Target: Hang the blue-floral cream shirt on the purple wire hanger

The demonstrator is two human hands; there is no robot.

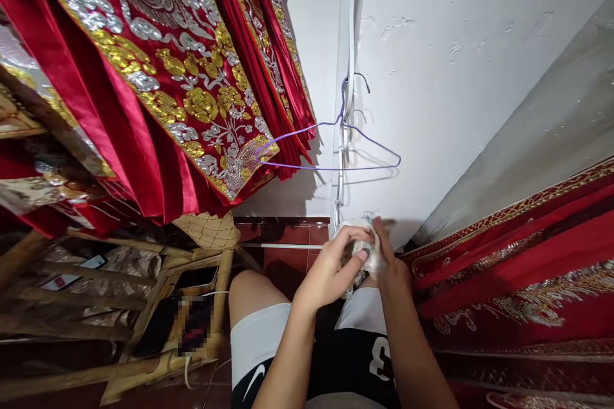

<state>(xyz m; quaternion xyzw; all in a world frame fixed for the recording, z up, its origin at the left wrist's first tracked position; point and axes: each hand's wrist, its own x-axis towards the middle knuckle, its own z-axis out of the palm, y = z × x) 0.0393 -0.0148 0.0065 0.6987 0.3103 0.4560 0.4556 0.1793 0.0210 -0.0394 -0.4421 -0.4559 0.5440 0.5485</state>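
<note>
Above my lap, my left hand (pixel 330 268) is closed on a whitish, translucent crumpled bundle (pixel 371 262) that looks like a thin plastic bag. My left thumb presses on its near side, and the fingers curl over the top. My right hand (pixel 391 268) touches the bundle's right side, its fingers smeared by motion. Something patterned in dark and white hangs below the bundle between my knees, too small to name. What lies inside the bundle is hidden.
A purple wire hanger (pixel 330 168) hangs ahead on a white pole (pixel 352 19). Red embroidered garments (pixel 201 102) hang at left, with more red embroidered fabric (pixel 527 281) at right. Phones, one a black phone (pixel 196 277), lie on a bamboo chair (pixel 223 281) by my left knee.
</note>
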